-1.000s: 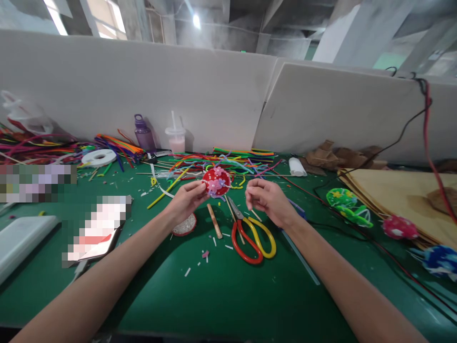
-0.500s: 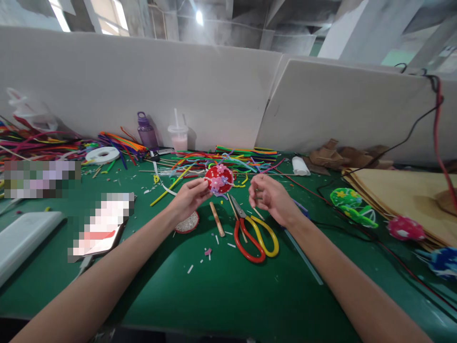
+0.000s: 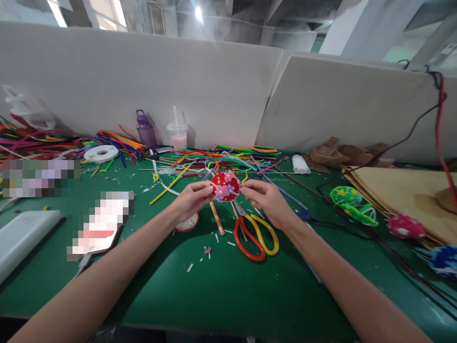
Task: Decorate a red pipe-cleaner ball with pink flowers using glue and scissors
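Observation:
Between my two hands, above the green table [image 3: 160, 295], is a round red decoration [image 3: 226, 186] with pink and purple flowers and small white beads. My left hand [image 3: 194, 197] pinches its left edge. At the right edge, the thumb and fingertips of my right hand [image 3: 262, 195] are closed on it too. Scissors [image 3: 250, 238] with one red and one yellow handle lie below my right hand. A short wooden stick [image 3: 217, 219] rests to their left. Under my left hand sits a shallow red-rimmed dish of pale beads [image 3: 187, 223], partly covered.
Colourful pipe cleaners [image 3: 200, 159] pile up at the back, near a purple bottle [image 3: 145, 129] and a lidded cup [image 3: 178, 136]. A phone [image 3: 102, 228] and a white power bank [image 3: 28, 243] lie left. Green decorations [image 3: 352, 205] and brown paper sheets [image 3: 403, 190] are right, with a cable across.
My right hand has moved left and taken the decoration's right edge. My left hand has shifted slightly right with the decoration, which now sits a little lower.

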{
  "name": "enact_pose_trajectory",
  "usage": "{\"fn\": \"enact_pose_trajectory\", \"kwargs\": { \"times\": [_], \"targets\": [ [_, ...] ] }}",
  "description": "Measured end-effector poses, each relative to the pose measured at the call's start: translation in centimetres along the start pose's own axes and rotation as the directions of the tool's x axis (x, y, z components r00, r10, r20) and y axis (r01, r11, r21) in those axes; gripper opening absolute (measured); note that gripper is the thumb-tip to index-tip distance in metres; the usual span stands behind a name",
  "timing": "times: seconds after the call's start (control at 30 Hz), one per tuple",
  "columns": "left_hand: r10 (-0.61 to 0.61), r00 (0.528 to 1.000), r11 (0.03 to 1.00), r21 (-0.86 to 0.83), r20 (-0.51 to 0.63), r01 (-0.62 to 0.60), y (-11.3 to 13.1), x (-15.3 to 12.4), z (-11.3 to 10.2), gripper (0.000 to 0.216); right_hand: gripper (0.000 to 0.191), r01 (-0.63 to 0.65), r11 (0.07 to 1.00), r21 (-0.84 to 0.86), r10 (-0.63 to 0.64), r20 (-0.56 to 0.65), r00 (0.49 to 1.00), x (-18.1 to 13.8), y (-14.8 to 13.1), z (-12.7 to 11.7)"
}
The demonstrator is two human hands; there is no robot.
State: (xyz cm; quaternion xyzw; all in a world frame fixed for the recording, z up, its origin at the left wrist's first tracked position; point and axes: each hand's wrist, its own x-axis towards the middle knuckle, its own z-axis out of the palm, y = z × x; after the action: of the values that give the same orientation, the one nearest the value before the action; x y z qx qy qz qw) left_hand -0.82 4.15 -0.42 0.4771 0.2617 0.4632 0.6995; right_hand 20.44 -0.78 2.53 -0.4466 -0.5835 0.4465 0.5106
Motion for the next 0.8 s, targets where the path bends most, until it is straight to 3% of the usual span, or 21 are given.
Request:
{"fn": "enact_pose_trajectory", "kwargs": {
  "times": [0.33,0.63,0.8],
  "targets": [
    [0.015,0.999,0.997,0.071,0.028,-0.016,-0.2,-0.1,0.1,0.023,0.019,0.034,0.999,-0.021,-0.034,0.005,0.999,0.1,0.3,0.0],
    [0.025,1.0,0.997,0.077,-0.014,-0.023,-0.5,0.0,0.2,0.019,0.023,0.008,0.999,-0.04,-0.008,-0.012,1.0,0.3,0.5,-0.3],
    [-0.022,0.997,0.999,0.024,-0.072,0.024,-0.5,0.0,0.6,0.022,0.034,0.029,0.996,-0.083,-0.04,-0.13,0.991,0.7,0.5,-0.9]
  ]
}}
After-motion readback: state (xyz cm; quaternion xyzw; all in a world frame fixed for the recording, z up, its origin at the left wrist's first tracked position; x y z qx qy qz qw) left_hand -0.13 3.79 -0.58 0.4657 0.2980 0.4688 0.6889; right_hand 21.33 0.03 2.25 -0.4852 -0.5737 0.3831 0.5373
